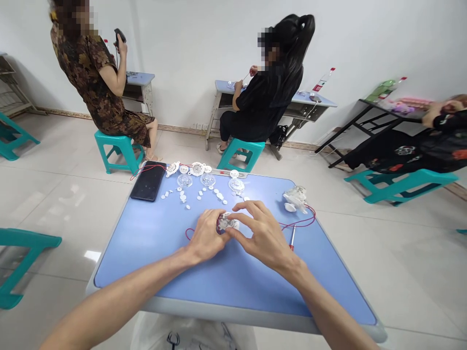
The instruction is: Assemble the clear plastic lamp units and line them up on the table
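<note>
My left hand (208, 234) is closed around a small white round plastic mechanism (229, 223) with red wires, held just above the blue desk (175, 267). My right hand (260, 233) reaches over its right side, thumb and fingertips on the rim. Fingers partly cover the part, so its inside details are hard to read. Beyond my hands lie clear round covers (207, 180) and loose small white gears (219, 195). A red-handled screwdriver (293, 238) rests right of my right hand, near a heap of white parts (295, 198) with red wire.
A black phone (149, 181) lies at the desk's far left corner. White round housings (198, 168) line the back edge. Ahead, people sit on teal stools (242, 154) at other desks (310, 99). A plastic bag (193, 333) is below the near edge.
</note>
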The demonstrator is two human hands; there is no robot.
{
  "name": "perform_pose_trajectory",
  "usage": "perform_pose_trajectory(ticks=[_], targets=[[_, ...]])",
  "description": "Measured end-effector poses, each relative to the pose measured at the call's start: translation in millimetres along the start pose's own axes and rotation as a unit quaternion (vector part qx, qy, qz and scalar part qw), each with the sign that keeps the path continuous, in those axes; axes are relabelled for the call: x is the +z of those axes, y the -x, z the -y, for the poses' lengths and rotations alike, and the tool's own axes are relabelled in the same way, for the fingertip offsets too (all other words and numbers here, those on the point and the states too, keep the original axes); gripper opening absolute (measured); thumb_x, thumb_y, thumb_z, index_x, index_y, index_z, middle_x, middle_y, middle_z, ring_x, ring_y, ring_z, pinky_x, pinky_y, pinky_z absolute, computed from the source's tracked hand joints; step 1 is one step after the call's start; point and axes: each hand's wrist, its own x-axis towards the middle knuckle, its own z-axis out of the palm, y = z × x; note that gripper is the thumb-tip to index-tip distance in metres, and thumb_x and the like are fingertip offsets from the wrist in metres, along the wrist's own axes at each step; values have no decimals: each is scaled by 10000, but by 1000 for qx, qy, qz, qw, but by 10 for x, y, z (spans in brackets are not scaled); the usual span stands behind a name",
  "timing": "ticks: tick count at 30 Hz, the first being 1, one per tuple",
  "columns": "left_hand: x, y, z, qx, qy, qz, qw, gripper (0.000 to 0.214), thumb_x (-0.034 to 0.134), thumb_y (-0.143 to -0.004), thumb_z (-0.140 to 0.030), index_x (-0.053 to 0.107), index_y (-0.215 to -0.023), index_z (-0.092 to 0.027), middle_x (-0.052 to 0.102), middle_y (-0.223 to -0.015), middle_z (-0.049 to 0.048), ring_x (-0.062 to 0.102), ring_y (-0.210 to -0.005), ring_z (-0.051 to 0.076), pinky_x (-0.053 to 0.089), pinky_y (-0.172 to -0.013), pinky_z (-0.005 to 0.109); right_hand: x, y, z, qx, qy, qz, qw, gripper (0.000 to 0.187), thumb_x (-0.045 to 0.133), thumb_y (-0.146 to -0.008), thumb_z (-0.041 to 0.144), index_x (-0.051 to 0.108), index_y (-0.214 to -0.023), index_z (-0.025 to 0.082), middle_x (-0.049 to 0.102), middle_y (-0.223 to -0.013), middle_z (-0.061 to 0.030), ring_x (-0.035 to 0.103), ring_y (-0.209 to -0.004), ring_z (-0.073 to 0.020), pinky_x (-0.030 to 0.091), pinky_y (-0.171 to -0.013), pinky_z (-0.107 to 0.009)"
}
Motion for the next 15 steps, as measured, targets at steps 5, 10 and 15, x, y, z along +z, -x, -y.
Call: perform_pose_trajectory(ticks=[5, 10, 15], targets=[[-1, -2, -17, -6, -4, 3, 1000, 392, 640, -722, -92, 594, -1105, -157, 673, -1078, 81, 591, -1008, 247, 478, -904, 390, 26, -9, 31, 12, 21, 10, 1000, 131, 672, -846, 266, 694, -959, 204, 631, -1083, -98, 525, -1017, -269, 490, -813, -425], [-3, 1, -22, -6, -3, 5, 1000, 407, 625, -706, -69, 592, -1103, -153, 670, -1082, 85, 589, -1008, 246, 481, -903, 388, 32, -17, 56, 20, 35, 18, 999, 122, 651, -862, 269, 700, -952, 204, 641, -1079, -93, 523, -1014, -265, 487, -812, -415], [0, 2, -13, -6, -3, 5, 1000, 409, 618, -706, -73, 591, -1107, -149, 669, -1083, 87, 585, -1008, 244, 478, -909, 386, 26, -32, 74, 32, 48, 29, 998, 128, 652, -865, 283, 709, -944, 200, 652, -1050, -93, 527, -1009, -267, 493, -806, -410]])
